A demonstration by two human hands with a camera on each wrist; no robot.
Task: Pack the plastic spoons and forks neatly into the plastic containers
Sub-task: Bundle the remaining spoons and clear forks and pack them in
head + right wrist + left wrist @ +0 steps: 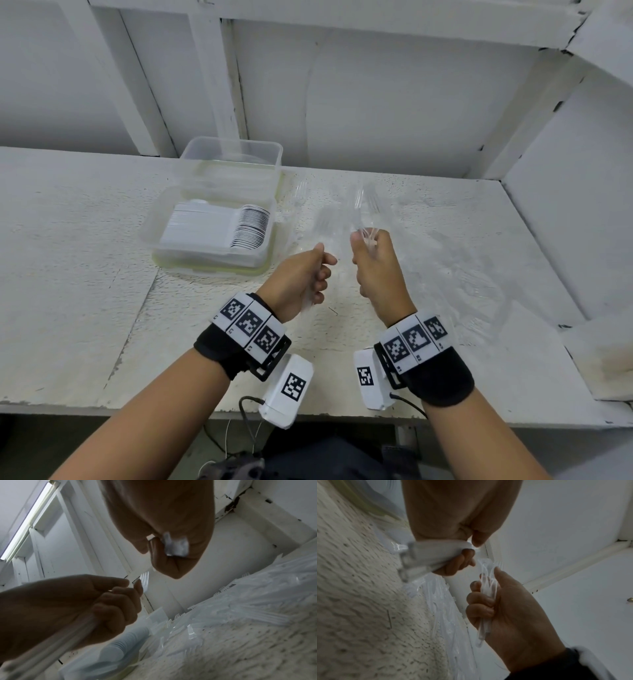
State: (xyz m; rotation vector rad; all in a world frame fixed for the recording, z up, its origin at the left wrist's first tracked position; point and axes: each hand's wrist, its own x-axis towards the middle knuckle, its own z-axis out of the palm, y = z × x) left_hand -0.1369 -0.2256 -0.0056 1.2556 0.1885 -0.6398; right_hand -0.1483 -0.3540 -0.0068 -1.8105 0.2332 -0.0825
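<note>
1. My right hand (375,263) curls around a bunch of clear forks (364,205), tines up.
2. My left hand (303,274) closes on a smaller clutch of fork handles (426,555).
3. Just left of them, the near container (150,240) holds stacked white spoons (219,224); that part looks done.
4. The far container (233,150) seems empty; many loose forks (462,270) lie on the table (68,274), so I judge roughly half remains.

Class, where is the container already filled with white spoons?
In the head view, the spoon-filled container sits on the table, left of the left hand, directly in front of the empty container.
</note>
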